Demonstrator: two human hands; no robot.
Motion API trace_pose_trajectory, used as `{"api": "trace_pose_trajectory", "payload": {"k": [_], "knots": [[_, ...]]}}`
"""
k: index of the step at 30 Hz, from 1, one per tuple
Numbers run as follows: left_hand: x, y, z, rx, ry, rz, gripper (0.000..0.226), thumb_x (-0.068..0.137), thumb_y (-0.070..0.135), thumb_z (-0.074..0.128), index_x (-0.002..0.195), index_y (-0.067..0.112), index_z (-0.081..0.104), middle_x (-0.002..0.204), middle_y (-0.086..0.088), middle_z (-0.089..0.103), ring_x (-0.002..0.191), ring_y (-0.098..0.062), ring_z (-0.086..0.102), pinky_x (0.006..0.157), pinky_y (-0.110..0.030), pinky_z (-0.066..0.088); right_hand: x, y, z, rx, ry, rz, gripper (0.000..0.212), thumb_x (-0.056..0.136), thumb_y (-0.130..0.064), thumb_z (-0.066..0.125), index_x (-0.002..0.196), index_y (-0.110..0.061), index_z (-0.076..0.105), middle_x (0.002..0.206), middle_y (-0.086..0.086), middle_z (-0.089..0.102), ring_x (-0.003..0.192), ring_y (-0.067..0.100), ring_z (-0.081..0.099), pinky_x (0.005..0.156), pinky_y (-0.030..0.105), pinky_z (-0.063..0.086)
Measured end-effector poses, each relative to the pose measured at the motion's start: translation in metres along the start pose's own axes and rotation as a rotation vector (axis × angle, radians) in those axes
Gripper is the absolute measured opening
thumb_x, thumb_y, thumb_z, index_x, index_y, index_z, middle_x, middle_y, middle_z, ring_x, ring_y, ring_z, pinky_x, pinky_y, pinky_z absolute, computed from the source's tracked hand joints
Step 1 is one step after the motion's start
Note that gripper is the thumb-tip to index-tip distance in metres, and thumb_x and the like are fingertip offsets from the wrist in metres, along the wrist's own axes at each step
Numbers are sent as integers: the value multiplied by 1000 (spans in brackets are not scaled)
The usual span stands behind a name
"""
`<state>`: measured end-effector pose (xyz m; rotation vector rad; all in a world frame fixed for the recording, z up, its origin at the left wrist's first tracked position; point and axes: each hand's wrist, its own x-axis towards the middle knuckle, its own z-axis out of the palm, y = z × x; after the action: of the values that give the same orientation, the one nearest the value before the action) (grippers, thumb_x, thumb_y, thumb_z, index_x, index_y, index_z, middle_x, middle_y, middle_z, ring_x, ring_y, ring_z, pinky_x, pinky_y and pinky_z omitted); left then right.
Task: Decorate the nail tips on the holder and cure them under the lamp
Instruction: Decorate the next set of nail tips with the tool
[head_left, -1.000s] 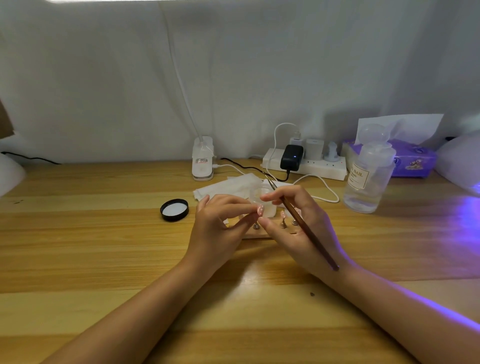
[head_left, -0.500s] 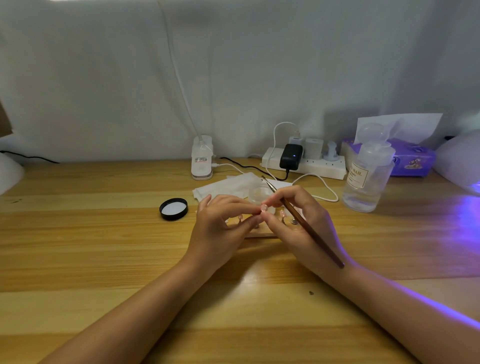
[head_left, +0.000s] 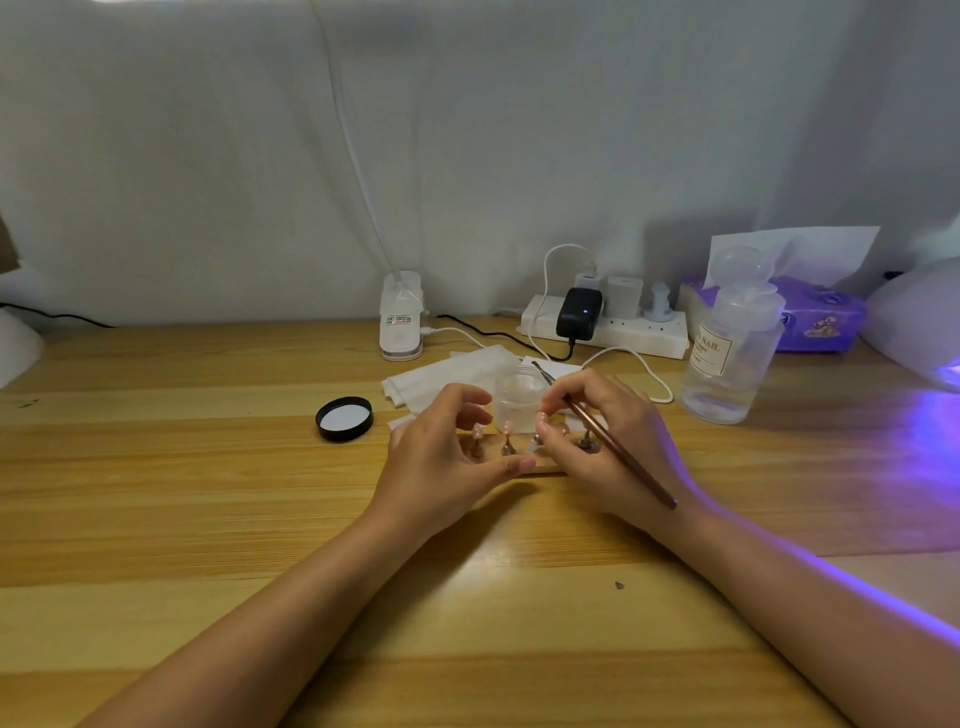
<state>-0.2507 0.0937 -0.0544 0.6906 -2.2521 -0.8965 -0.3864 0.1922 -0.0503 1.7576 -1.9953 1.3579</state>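
Right, we're looking down at both hands meeting over the small wooden holder (head_left: 540, 467) on the table (head_left: 208, 493). Our right hand (head_left: 608, 441) has its fingers (head_left: 558, 402) curled around a thin brown brush (head_left: 618, 449) — the handle runs back across the hand toward the wrist, the metal tip pokes up just beyond the fingertips. Whether those same fingers also pinch a nail tip, we cannot tell; a pale nail shows at the fingertip, nothing more certain than that.

Our left hand (head_left: 447, 462) sits just beside the right, fingers loosely curved and holding nothing, thumb stretched along the front edge of the holder and seemingly touching it. Between the two sets of fingers stand the nail tips (head_left: 506, 434) — little pinkish pieces on upright pegs, a few visible in the gap, others partly hidden by the right hand.

Just past the fingertips stands a small clear jar (head_left: 517, 397), lid off. Its black lid (head_left: 344, 419) lies flat, out beyond the left hand's fingers. White wipes (head_left: 441, 376) lie behind the jar. Farther back: a white power strip (head_left: 605, 327) with a black adapter plugged in, and a small white lamp base (head_left: 401, 325). Out past the right hand's fingers stands a clear pump bottle (head_left: 732, 348), a purple tissue pack (head_left: 810, 312) behind it, and at the far edge the white curing lamp (head_left: 919, 322) throws violet light across the table.
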Motion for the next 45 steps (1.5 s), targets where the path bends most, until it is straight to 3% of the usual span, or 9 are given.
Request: {"api": "trace_pose_trajectory", "payload": {"k": [9,16,22,29,38,45], "knots": [[1,-6,1,43,-41,-6,60,64,42,76,114,25,48,92,21,52,94,-6,52,100,-44,38,-1,5,3,-94,-44,-24,18,76,-15,72,90,-20,62,83,-18,56,82,-3,49,80,13,29],[0,-6,0,17,-44,-4,52,65,36,78,106,29,47,88,25,51,97,-8,55,99,-46,37,-1,5,2,-91,-45,0,17,76,-18,72,90,-22,61,84,-14,60,83,2,53,80,18,30],[0,-7,0,22,-50,-11,51,65,34,78,105,30,45,90,26,50,98,-9,54,101,-46,36,2,6,-15,-50,-68,-10,21,74,-24,72,92,-20,62,85,-27,52,85,-2,51,83,31,38],[0,-6,-1,27,-51,-16,51,67,34,78,104,32,44,90,27,50,97,-8,52,101,-46,35,3,10,-20,11,-146,-9,17,77,-12,72,88,-20,61,86,-21,54,86,4,52,87,38,40],[0,-5,0,34,-51,-4,50,67,34,77,105,31,43,91,26,49,100,-8,52,101,-46,36,2,13,-20,36,-165,-5,23,78,-16,72,85,-31,58,85,-23,55,89,-1,51,86,30,38],[-1,-6,0,41,-34,17,51,69,35,77,110,28,47,93,24,50,100,-7,53,102,-46,36,-1,6,-13,-96,-14,-218,16,71,-22,70,83,-12,66,81,-2,65,77,12,58,74,33,44]]}}
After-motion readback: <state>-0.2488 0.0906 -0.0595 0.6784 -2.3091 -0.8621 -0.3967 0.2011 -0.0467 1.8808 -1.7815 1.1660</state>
